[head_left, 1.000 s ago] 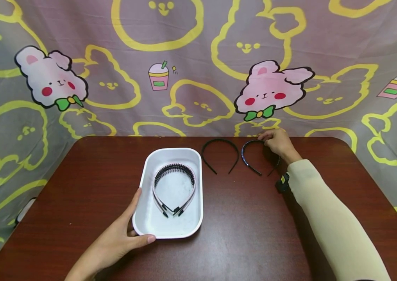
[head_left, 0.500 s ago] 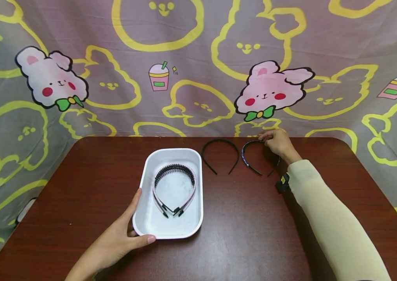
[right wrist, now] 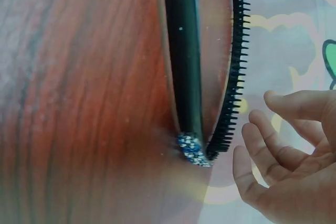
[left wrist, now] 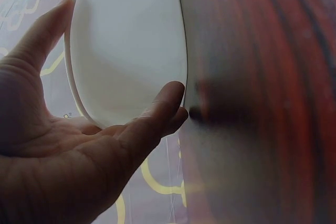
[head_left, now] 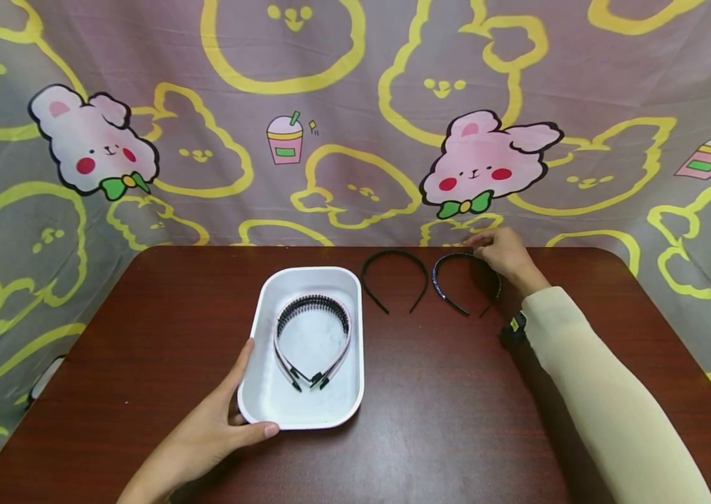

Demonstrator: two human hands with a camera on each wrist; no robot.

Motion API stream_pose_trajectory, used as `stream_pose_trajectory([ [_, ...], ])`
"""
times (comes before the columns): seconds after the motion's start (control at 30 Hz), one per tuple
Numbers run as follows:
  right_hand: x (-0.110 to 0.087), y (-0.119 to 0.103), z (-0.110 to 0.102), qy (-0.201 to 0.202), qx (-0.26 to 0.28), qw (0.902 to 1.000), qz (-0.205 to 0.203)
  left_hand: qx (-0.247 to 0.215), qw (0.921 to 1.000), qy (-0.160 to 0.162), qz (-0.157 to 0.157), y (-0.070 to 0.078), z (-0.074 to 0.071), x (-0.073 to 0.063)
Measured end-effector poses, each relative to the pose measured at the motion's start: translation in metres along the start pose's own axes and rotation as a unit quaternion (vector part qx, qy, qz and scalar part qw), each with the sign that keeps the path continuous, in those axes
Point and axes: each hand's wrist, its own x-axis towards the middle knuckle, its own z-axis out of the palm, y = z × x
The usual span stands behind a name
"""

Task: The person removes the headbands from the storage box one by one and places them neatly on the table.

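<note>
My left hand (head_left: pixel 210 420) holds a white tray (head_left: pixel 359 350) at its near left corner, thumb at the front and fingers along the side. In the left wrist view the tray wall (left wrist: pixel 128 51) lies between thumb and fingers. Inside the tray lie several overlapping headbands (head_left: pixel 313 301), black toothed and pale pink ones. At the table's back, my right hand (head_left: pixel 507 259) is over the top of a blue glittery headband (head_left: pixel 436 280). The right wrist view shows loosely bent fingers (right wrist: pixel 265 153) with nothing between them, beside the headband's black teeth (right wrist: pixel 233 87).
A plain black headband (head_left: pixel 393 251) lies on the brown table (head_left: pixel 444 406) between the tray and the blue one. Behind the table's back edge hangs a patterned curtain (head_left: pixel 355 112). A small black device (head_left: pixel 513 329) sits on my right wrist.
My right hand and forearm have shifted slightly to the right, the fingertips drawing a little off the blue headband's top. The left hand and the tray have stayed put.
</note>
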Motion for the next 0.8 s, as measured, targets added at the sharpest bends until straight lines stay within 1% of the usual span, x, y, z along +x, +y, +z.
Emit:
stream_pose_trajectory([
  [0.13,-0.003,-0.005,-0.003,0.005,-0.012,0.9998,-0.014,-0.005,1.0000,-0.003,0.006,0.000,0.001,0.000],
  [0.3,-0.009,-0.013,-0.004,0.017,-0.018,0.9993,-0.029,-0.007,1.0000,-0.004,0.002,0.000,0.000,0.000],
  [0.43,-0.016,-0.020,-0.005,0.014,-0.010,0.9993,-0.034,-0.004,1.0000,-0.003,0.008,-0.001,0.000,0.000],
  [0.67,-0.028,-0.032,-0.003,0.003,0.008,0.9992,-0.040,-0.020,0.9995,-0.003,0.026,-0.003,0.002,-0.001],
  [0.8,-0.034,-0.038,-0.002,0.005,0.009,0.9988,-0.047,-0.016,0.9996,-0.002,0.025,-0.002,0.002,0.000],
])
